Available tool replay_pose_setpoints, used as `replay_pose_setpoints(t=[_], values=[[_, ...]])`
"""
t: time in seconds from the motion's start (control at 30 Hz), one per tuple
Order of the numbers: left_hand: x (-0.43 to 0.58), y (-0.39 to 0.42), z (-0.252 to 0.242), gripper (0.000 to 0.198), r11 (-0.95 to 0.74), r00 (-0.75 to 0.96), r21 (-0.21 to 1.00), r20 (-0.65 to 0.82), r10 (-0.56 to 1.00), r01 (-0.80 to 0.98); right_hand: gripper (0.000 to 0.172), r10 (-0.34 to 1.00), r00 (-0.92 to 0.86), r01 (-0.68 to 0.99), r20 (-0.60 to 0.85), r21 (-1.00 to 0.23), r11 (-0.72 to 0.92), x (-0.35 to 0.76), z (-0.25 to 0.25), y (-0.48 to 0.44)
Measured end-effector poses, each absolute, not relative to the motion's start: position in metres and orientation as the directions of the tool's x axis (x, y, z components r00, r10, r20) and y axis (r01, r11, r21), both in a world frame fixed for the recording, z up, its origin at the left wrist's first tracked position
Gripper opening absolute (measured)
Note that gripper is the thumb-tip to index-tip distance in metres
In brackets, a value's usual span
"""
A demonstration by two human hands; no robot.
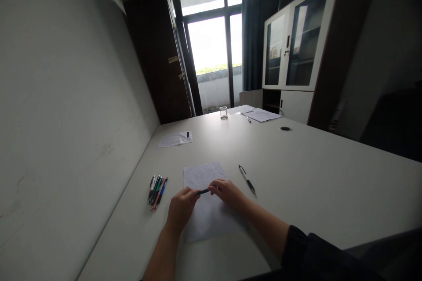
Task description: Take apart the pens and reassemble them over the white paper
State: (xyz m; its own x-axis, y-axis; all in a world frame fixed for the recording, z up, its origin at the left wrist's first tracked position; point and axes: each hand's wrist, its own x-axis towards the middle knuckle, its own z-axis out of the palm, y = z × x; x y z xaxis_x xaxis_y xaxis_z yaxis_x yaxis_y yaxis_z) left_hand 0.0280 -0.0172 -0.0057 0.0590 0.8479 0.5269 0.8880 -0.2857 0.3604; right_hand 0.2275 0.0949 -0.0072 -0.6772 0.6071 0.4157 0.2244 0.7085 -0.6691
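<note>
Between my two hands a dark pen point(204, 191) lies level above a sheet of paper with rows of writing point(205, 173). My left hand point(182, 207) pinches one end of it, and the fingers of my right hand point(227, 191) close on the other end. My fingers hide both ends of the pen. To the right of the sheet a white and black pen point(247, 179) rests on the table. A bunch of several pens point(157, 192), black, green, red and blue among them, lies side by side to the left.
The white table point(323, 175) meets a wall point(72, 96) on the left. Farther off are a paper with a black strip point(175, 139), a clear glass point(223, 113), stacked papers point(263, 115) and another pen point(248, 119). A cable hole point(285, 128) sits at the right.
</note>
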Motion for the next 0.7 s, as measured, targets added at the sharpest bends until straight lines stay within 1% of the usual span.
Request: replay_pose_setpoints(t=[0.03, 0.1, 0.33, 0.5, 0.7], values=[[0.029, -0.018, -0.004, 0.021, -0.29, 0.057, 0.366, 0.531, 0.845, 0.884, 0.025, 0.602, -0.68, 0.22, 0.419, -0.666, 0.712, 0.227, -0.008, 0.096], [0.03, -0.018, -0.003, 0.021, -0.289, 0.051, 0.376, 0.532, 0.845, 0.88, 0.025, 0.598, -0.684, 0.216, 0.418, -0.667, 0.713, 0.227, -0.008, 0.096], [0.033, -0.019, -0.002, 0.019, -0.269, 0.027, 0.393, 0.521, 0.853, 0.879, 0.009, 0.633, -0.644, 0.199, 0.43, -0.704, 0.682, 0.227, -0.004, 0.092], [0.035, -0.02, -0.001, 0.016, -0.269, 0.043, 0.368, 0.521, 0.853, 0.89, 0.003, 0.648, -0.643, 0.197, 0.408, -0.729, 0.655, 0.225, -0.008, 0.091], [0.04, -0.02, 0.001, 0.018, -0.313, 0.128, 0.313, 0.494, 0.86, 0.897, 0.004, 0.595, -0.695, 0.12, 0.405, -0.75, 0.65, 0.221, -0.01, 0.089]])
